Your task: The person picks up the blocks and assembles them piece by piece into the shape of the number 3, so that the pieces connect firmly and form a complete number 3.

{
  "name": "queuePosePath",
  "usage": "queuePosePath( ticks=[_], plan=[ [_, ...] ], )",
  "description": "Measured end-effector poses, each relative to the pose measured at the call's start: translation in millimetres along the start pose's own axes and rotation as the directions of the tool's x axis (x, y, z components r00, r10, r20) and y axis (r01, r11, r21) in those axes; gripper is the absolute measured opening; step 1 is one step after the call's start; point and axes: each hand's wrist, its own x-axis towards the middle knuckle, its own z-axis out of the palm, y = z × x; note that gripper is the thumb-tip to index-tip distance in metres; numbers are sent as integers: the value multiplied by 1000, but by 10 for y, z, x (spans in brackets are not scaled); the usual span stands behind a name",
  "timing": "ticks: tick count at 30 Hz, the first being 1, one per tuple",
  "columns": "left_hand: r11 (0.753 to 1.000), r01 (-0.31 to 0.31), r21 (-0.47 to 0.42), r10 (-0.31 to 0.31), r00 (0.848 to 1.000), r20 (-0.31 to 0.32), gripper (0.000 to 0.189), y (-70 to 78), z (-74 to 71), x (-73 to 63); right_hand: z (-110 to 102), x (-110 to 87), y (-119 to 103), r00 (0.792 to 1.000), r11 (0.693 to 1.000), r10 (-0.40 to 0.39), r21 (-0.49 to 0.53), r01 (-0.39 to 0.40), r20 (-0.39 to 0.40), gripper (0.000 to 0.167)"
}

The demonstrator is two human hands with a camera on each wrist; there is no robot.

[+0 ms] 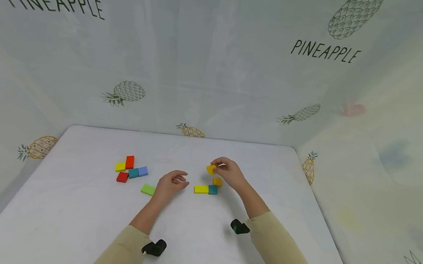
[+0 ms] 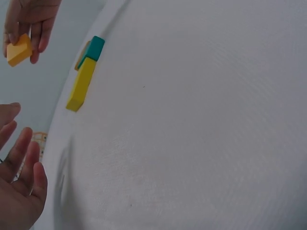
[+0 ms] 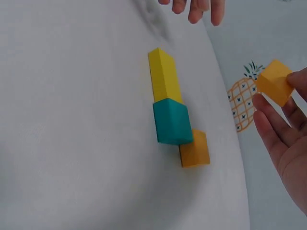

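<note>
My right hand pinches an orange block between thumb and fingers, held above the table. Below it, a long yellow block lies end to end with a teal block. A second orange block sits against the far side of the teal one, as the right wrist view also shows. My left hand hovers left of the yellow block, holding nothing, its fingers loosely bent. Partly hidden behind that hand lies a light green block.
At the left is a loose group: two red blocks, a yellow block, a teal block and a blue block. The white table ends at a pineapple-print curtain behind and at the sides.
</note>
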Motion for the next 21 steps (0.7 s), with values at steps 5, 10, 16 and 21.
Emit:
queuePosePath(
  ticks=[5, 10, 16, 21],
  plan=[
    [1000, -17, -2, 17, 1000, 18, 34, -34, 104, 14, -73, -133, 94, 999, 1000, 31, -3, -31, -26, 16],
    [999, -35, -26, 35, 999, 22, 34, -39, 168, 9, -127, -226, 190, 999, 999, 20, 34, -19, -42, 17],
    [998, -48, -39, 50, 998, 49, 36, -32, 233, 0, -169, -298, 304, 998, 997, 21, 79, -16, -58, 21],
    [999, -41, -7, 42, 997, 58, 37, -59, 278, 5, -165, -352, 393, 996, 994, 65, 97, -59, -65, 21]
  ],
)
